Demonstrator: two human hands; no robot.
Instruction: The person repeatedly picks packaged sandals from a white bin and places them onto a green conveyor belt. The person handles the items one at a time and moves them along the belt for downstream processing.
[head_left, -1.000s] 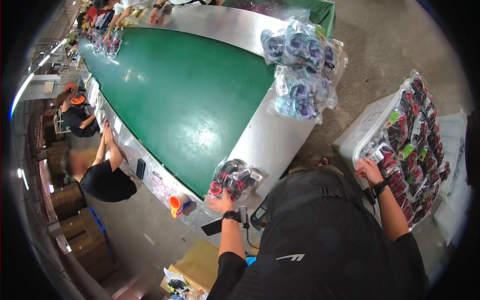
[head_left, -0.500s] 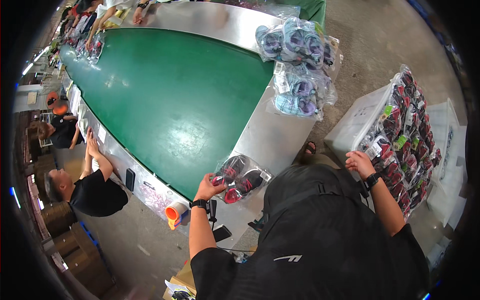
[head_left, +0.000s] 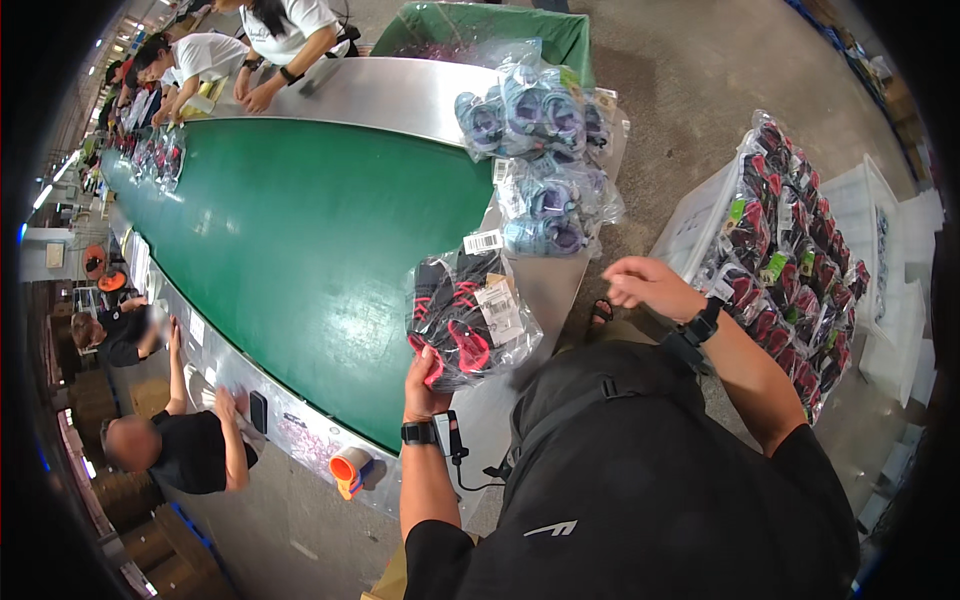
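Here the left hand has its fingers clamped on a clear bag of black-and-red shoes over the green conveyor belt; beyond, the right hand hangs loosely curled, empty. Best supported from underneath, I'd judge.

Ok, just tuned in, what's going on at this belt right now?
A person stands at the end of a green conveyor belt. Their left hand holds a clear bag of black and red items at the belt's metal edge. Their right hand is empty, raised between the belt and a white bin full of similar bags. More bags of blue items are piled at the belt's end. Other people work along both sides.
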